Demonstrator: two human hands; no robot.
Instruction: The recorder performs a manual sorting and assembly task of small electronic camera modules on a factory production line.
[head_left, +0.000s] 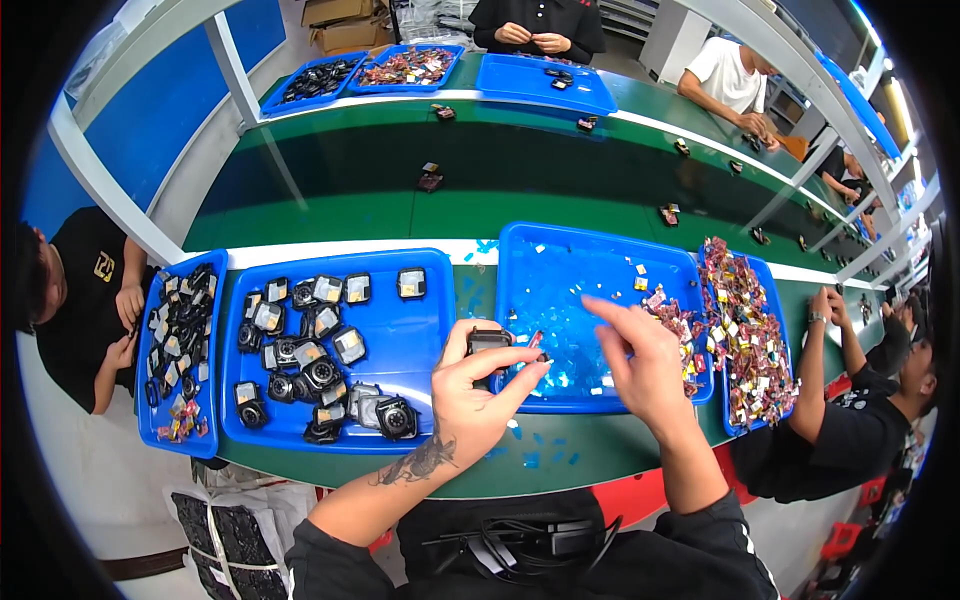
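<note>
My left hand (472, 392) grips a small black square device (487, 342) between thumb and fingers, over the gap between two blue trays. My right hand (640, 362) hovers just to its right with fingers spread and nothing in it, above the middle blue tray (540, 245), which holds scraps of clear film and a few small stickers. The left blue tray (430, 400) holds several black square devices with shiny faces.
A third blue tray (778, 300) at the right is heaped with small colourful pieces. A narrow blue tray (150, 420) at the left holds more devices. Other people work at the left, right and far side of the green conveyor belt (400, 190).
</note>
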